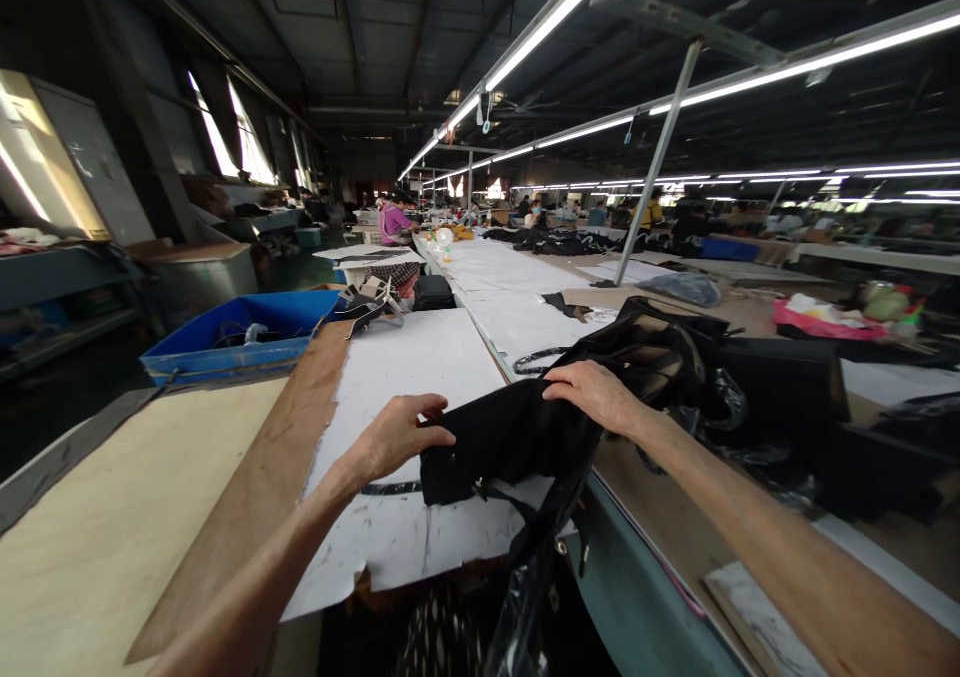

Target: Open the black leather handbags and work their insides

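A black fabric bag [510,447] is held up in front of me over the white-covered table. It has a small metal fitting low on its front, and a dark strap partly wrapped in clear plastic hangs from its right side. My left hand [397,437] grips the bag's upper left corner between thumb and fingers. Across the upper right edge, my right hand [592,392] is closed on the fabric, its thumb hidden behind. Just beyond the right hand lies a pile of black bags [652,347], some with clear plastic on their handles.
A blue bin [240,337] stands at the left, beside a brown board [247,487]. White paper [420,357] covers the table. A metal post [660,157] rises at the right, near a pink basket [829,322]. A person in purple [394,219] sits farther back.
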A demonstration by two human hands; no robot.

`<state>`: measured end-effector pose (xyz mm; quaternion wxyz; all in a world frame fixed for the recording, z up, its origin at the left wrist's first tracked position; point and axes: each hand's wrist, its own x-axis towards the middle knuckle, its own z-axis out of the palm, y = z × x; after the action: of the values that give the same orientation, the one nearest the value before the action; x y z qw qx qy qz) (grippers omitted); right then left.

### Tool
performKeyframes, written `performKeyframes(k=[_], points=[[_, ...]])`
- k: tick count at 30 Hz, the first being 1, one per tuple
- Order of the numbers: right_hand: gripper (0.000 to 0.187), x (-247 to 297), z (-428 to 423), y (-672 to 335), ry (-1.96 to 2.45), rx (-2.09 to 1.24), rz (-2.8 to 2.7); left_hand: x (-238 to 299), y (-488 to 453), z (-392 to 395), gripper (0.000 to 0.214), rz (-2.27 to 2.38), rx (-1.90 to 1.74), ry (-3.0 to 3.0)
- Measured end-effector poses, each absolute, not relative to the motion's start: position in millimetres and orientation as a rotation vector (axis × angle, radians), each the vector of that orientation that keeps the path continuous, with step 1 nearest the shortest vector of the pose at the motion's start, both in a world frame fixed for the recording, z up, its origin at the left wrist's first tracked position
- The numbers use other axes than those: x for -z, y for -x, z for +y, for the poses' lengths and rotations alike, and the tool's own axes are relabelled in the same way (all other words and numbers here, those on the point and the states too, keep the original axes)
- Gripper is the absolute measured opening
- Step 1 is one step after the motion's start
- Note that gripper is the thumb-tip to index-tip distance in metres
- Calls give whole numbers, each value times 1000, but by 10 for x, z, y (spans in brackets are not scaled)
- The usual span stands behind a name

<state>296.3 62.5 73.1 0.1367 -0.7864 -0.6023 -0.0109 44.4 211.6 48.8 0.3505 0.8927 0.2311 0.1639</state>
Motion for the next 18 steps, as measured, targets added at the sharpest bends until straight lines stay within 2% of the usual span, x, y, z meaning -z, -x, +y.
performKeyframes(k=[6, 12, 18], points=[[33, -769, 748, -2836, 2333, 159, -1805, -370, -511, 2020, 27, 592, -584, -2299], [19, -773, 876, -2716, 2320, 180, -1862, -355, -532, 2020, 28, 557, -646, -2298], [23, -828, 825, -2691, 2285, 135, -1964, -377, -511, 2211, 27, 469, -522, -2147]])
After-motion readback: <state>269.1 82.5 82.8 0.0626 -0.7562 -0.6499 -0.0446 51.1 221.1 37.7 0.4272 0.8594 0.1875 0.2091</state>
